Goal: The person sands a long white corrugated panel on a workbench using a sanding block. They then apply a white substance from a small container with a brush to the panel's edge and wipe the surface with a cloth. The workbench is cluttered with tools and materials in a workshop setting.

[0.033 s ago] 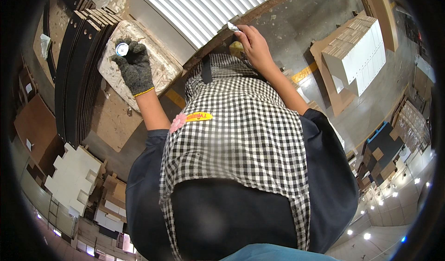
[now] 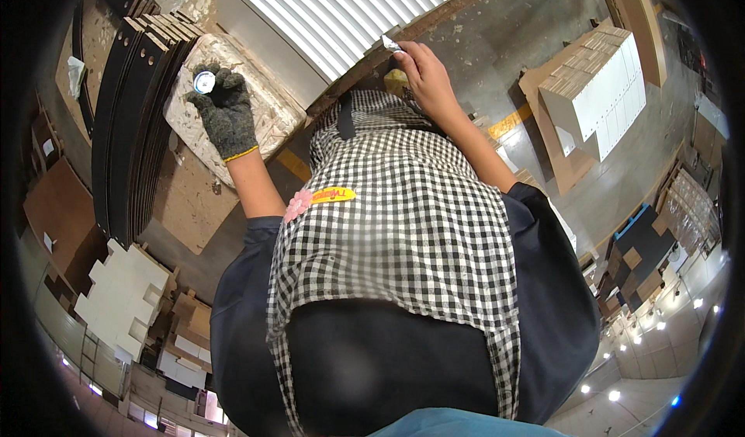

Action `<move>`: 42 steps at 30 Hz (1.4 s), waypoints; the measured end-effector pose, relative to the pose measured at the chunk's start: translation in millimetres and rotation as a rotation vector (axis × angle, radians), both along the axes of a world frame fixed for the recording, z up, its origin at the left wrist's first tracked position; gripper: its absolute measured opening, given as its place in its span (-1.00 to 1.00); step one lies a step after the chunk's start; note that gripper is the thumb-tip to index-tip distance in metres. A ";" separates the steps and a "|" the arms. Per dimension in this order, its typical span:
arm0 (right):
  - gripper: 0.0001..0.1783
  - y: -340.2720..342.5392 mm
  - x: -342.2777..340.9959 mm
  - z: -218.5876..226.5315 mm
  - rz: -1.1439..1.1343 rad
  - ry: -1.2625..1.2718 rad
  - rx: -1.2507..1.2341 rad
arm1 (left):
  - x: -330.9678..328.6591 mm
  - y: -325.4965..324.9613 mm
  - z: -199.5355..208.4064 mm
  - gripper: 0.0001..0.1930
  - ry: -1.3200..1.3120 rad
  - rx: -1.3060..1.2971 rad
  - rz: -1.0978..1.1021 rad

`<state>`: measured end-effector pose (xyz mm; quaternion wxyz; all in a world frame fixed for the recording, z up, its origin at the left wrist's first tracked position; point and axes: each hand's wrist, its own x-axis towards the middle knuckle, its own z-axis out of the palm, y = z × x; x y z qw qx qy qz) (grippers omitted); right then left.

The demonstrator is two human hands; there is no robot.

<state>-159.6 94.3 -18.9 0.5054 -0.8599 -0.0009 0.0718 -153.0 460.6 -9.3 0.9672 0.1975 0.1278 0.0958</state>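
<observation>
My left hand (image 2: pixel 225 115), in a dark grey knitted glove with a yellow cuff edge, is closed on a small round thing with a white face and blue rim (image 2: pixel 204 82). It is above a worn, pale, stained block (image 2: pixel 268 115). My bare right hand (image 2: pixel 425 76) pinches a small whitish-silver piece (image 2: pixel 390 44) between thumb and fingers; its kind is too small to tell. This piece is at the near edge of a row of white strips (image 2: pixel 341 18), laid side by side. Whether it touches them I cannot tell.
Curved black boards (image 2: pixel 132 142) stand stacked at my left. To the right, a stack of white-faced boards (image 2: pixel 601 95) rests on a brown sheet (image 2: pixel 535 103) on the grey floor. White notched panels (image 2: pixel 120 297) lie at the lower left. A yellowish object (image 2: pixel 396 82) is below my right hand.
</observation>
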 end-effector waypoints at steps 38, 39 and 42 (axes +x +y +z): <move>-0.70 -53.0 39.5 -5.2 -0.406 -0.009 0.186 | 1.6 -2.1 3.8 -0.44 0.015 -0.010 0.023; -0.70 -55.9 38.1 -7.2 -0.410 -0.024 0.194 | 3.7 -2.7 4.4 -0.44 0.016 -0.014 0.021; -0.70 -53.7 41.4 -6.4 -0.393 -0.048 0.222 | 0.9 0.3 8.3 -0.43 0.002 -0.011 0.019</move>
